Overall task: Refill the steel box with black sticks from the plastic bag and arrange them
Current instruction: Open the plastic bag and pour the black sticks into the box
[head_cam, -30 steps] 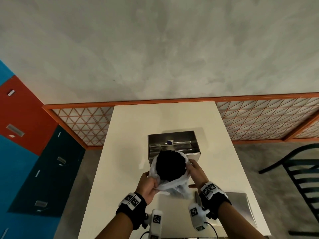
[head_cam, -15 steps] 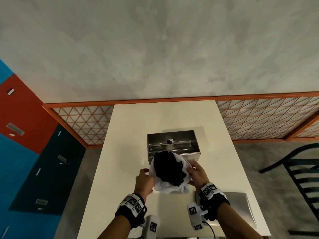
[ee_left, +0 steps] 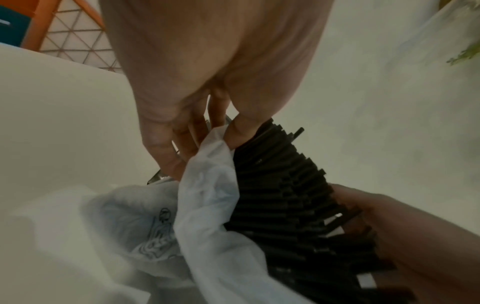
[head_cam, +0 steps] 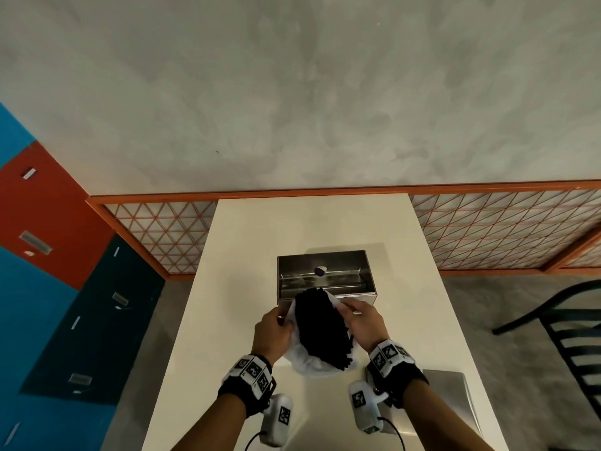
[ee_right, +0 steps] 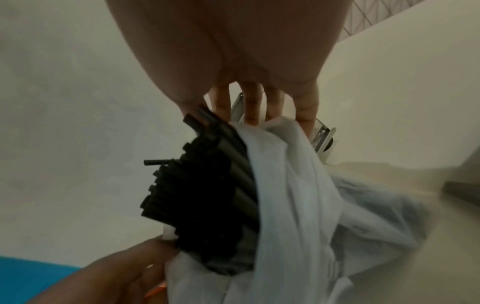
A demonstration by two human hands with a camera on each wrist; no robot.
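White table (head_cam: pixel 247 255) runs out from the wall; steel box (head_cam: pixel 325 278) sits on it, lid off and open at the top, nearly empty inside, small purple-white bit (head_cam: pixel 320 271) on its inner ledge. Flat metal tray or lid (head_cam: pixel 455 405) lies on the table near the box, on the person's right. Dark chair (head_cam: pixel 566 340) stands off the table to the right.

Plastic bag (head_cam: pixel 312 366), white and crumpled, is held up just in front of the box, its mouth peeled back. Big bundle of black sticks (head_cam: pixel 322 330) pokes out of it, tips leaning toward the box's front edge, none in the box yet.

Left hand (head_cam: pixel 272 333) pinches a fold of the bag on the bundle's left side, fingers (ee_left: pixel 182 144) curled round the plastic. Right hand (head_cam: pixel 362 320) grips the bag edge on the right, fingers (ee_right: pixel 253 107) hooked over the plastic, against the sticks. So the sticks sit between both grips, held only through the bag, neither hand wrapped round the bundle itself.

Risk, as I judge it: the bundle is loose and uneven, and one stick (ee_left: pixel 298 131) already juts out. Tipping the bag too fast could slide the whole lot out, so sticks miss the box, hit its front wall and scatter over the table. Thin plastic may slip out of the pinch too.
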